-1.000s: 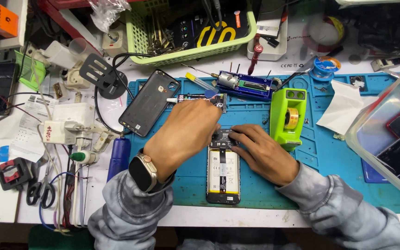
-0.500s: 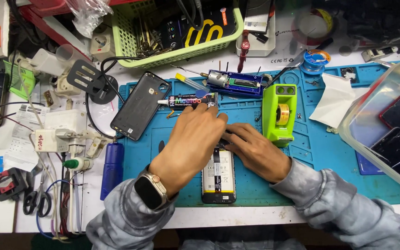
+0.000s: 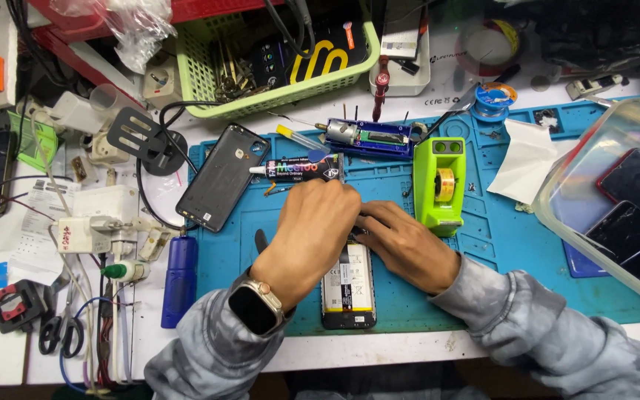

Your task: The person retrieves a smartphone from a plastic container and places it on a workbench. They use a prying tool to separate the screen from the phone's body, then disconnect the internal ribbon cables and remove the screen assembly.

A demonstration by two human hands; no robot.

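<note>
An opened phone [image 3: 348, 287] lies lengthwise on the blue work mat [image 3: 527, 252], its battery facing up. My left hand [image 3: 312, 226], a smartwatch on its wrist, is curled over the phone's top end, and its fingertips are hidden. My right hand [image 3: 405, 244] rests against the same end from the right, fingers tucked under the left hand and pressing on the phone. A dark slim tool tip [image 3: 260, 240] pokes out beside my left hand. Whether that hand holds it is unclear.
A dark phone back cover [image 3: 222, 178] and a black glue tube [image 3: 298, 169] lie just beyond my hands. A green tape dispenser [image 3: 438, 185] stands to the right. A clear box [image 3: 594, 185] of phones sits far right, a green basket [image 3: 275, 81] behind, chargers and scissors [image 3: 61, 333] left.
Both hands have stayed at the phone's top end, the left shifting slightly right. The view has drifted a little.
</note>
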